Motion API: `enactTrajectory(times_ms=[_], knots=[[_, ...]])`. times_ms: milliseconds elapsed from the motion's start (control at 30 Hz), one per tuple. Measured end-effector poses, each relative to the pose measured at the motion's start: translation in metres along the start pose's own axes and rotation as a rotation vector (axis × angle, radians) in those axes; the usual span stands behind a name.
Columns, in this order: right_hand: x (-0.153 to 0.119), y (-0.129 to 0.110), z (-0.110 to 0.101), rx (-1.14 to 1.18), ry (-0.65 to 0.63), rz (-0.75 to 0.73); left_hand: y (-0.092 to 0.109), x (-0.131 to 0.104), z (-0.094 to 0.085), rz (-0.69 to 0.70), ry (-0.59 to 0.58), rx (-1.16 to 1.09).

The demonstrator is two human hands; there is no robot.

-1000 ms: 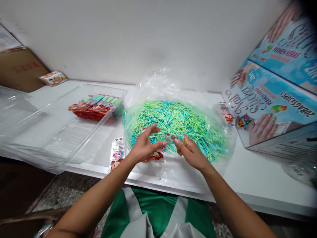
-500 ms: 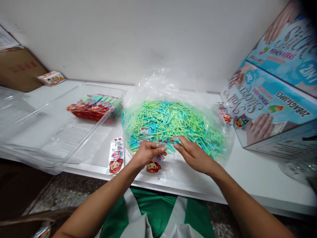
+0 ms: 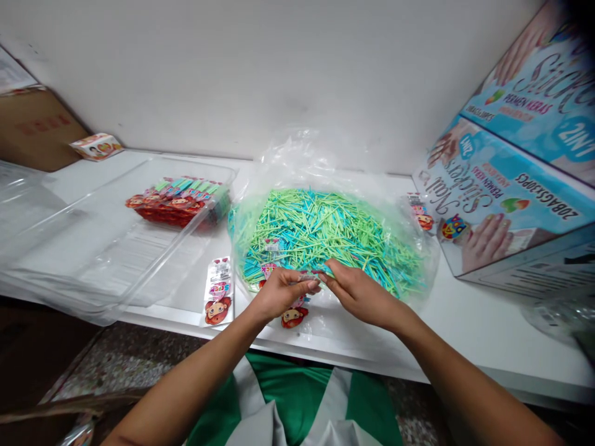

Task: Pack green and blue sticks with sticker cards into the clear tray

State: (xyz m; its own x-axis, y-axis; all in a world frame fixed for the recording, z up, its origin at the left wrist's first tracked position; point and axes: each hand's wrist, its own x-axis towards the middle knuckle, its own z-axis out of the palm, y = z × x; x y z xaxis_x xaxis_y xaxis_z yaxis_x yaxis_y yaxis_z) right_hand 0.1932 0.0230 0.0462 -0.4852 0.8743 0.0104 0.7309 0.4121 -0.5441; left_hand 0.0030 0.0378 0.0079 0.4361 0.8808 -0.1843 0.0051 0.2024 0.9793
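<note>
My left hand (image 3: 284, 292) pinches a small printed packet (image 3: 294, 316) with a red-haired cartoon face that hangs below the fingers. Close against it, my right hand (image 3: 356, 290) is closed near the packet's upper end, with thin green and blue sticks at its fingertips, mostly hidden. Behind both hands lies a heap of thin green and blue sticks (image 3: 320, 226) in a large clear plastic bag (image 3: 297, 152). A similar packet (image 3: 217, 294) lies flat on the table left of my hands. Another (image 3: 271, 251) rests on the heap.
To the left, a clear plastic tray (image 3: 116, 272) holds a stack of filled packets (image 3: 174, 204). Printed boxes (image 3: 506, 192) stand at the right on the white table (image 3: 483, 322). A cardboard box (image 3: 37, 133) and a small carton (image 3: 96, 147) are at the back left.
My right hand has moved slightly left and down, so its fingertips now meet those of my left hand at the packet's end. The packet has shifted a little right.
</note>
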Motion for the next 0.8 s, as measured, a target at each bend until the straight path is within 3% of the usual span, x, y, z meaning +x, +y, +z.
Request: enactTrajectory(times_ms=[333,567,800], knots=[[-0.003,0.000,-0.023,0.130,-0.213,-0.029,-0.002,-0.001,0.001,0.071,0.096,0.137],[0.002,-0.003,-0.024,0.037,-0.315,-0.022,-0.003,-0.004,0.000,0.227,0.165,0.497],[0.005,0.001,-0.017,-0.092,-0.352,-0.024,0.000,-0.006,0.001,0.487,0.100,0.954]])
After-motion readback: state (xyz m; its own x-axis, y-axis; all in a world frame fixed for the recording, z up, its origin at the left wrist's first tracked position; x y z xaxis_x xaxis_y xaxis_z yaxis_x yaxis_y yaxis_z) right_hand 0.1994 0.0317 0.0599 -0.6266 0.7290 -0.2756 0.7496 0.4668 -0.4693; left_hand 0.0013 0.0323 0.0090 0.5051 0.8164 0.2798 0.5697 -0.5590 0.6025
